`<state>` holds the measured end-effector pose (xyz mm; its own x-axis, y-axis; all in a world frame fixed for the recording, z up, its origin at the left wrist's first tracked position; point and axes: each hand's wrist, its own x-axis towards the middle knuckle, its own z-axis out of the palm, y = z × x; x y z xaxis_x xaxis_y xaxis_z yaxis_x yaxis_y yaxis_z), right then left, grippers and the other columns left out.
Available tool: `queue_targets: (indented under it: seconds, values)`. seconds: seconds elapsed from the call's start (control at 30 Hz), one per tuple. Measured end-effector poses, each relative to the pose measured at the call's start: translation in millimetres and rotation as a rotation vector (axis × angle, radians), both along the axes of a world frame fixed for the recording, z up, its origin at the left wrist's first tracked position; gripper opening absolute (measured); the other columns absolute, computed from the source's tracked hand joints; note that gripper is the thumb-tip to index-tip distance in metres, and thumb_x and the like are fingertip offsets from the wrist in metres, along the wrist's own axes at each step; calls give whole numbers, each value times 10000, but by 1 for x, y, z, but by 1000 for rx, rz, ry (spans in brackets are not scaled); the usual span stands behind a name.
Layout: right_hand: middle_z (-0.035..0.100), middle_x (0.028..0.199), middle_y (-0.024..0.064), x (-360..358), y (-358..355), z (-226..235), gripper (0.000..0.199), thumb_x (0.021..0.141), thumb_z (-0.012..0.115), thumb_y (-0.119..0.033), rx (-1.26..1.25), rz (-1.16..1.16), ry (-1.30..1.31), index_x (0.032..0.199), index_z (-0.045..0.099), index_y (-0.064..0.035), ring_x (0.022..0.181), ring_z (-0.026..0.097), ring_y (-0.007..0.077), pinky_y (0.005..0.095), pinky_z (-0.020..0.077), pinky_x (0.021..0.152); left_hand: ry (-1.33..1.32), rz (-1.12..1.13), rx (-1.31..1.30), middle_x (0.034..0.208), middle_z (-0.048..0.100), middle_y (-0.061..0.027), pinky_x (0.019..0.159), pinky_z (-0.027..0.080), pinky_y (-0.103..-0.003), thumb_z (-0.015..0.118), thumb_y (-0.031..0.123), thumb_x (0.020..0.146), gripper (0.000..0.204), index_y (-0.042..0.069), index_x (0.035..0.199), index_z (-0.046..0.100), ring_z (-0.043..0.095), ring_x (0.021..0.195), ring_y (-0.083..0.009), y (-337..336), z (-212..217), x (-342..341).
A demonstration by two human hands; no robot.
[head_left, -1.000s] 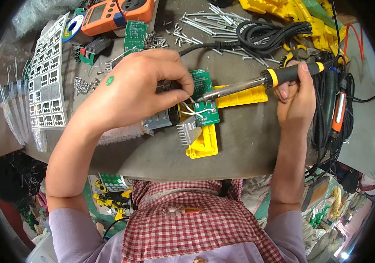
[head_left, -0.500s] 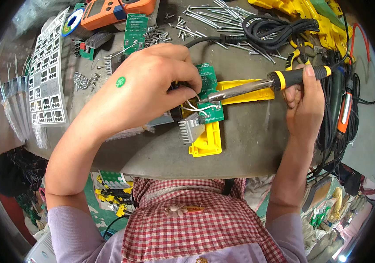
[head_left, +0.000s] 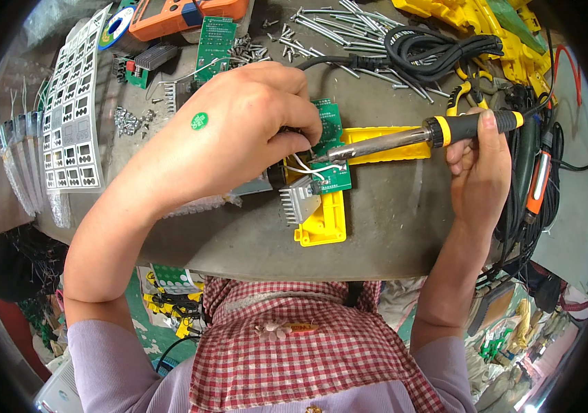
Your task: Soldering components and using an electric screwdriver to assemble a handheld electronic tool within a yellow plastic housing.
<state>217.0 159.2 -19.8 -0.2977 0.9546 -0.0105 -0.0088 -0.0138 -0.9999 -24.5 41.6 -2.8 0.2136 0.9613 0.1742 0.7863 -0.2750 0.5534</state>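
My right hand [head_left: 481, 155] grips a soldering iron [head_left: 469, 129] by its black and yellow handle, and the metal tip reaches left onto a green circuit board [head_left: 337, 180]. Over the board's left side is my left hand [head_left: 252, 113], with a green round sticker on its back. Its thumb and index finger are pinched together next to white wires [head_left: 305, 167]; what they hold is hidden. A finned metal heat sink [head_left: 298, 201] stands at the board's near left corner. Beneath the board lies a yellow plastic housing [head_left: 397, 143], its handle part pointing toward me.
Long screws [head_left: 338, 31] and a coiled black cable [head_left: 438, 47] lie at the back. Pliers [head_left: 469, 89], an orange-handled tool [head_left: 539, 179] and cables are at right. At left are a sticker sheet [head_left: 71, 117], small screws [head_left: 132, 122], solder spool [head_left: 116, 27] and orange meter [head_left: 177, 17].
My left hand has shifted very slightly to the right, and the soldering iron's handle has moved a little lower. The tip stays at the same part of the board.
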Motion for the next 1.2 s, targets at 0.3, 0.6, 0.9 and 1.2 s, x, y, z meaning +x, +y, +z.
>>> queue_targets:
  seconds: [0.3,0.6,0.9,1.2]
  values:
    - [536,577,36,1,0,1,253,968,467,-278,-21,6,6,876,511,-47,461,421,58,184,326,441,17,-58,-34,832,552,-80,738,459,-362,684,41,710,118,19,819,644,555,843,-266,5,1,-3]
    - [537,573,37,2,0,2,264,967,465,-281,-27,32,11,860,519,-46,462,428,58,182,328,444,45,-63,-32,834,553,-77,720,468,-351,687,34,700,129,22,820,641,558,830,-256,5,0,-1]
    - [533,576,39,0,2,0,263,970,456,-279,-38,47,30,860,515,-47,464,432,65,190,331,444,51,-46,-35,840,560,-73,722,476,-349,689,30,693,131,23,816,645,566,833,-251,4,0,-2]
    - [526,578,39,2,3,3,257,967,456,-276,-47,57,44,871,507,-43,470,429,70,198,325,446,43,-55,-16,832,560,-73,716,473,-350,691,25,687,131,29,811,648,563,825,-254,4,0,-1]
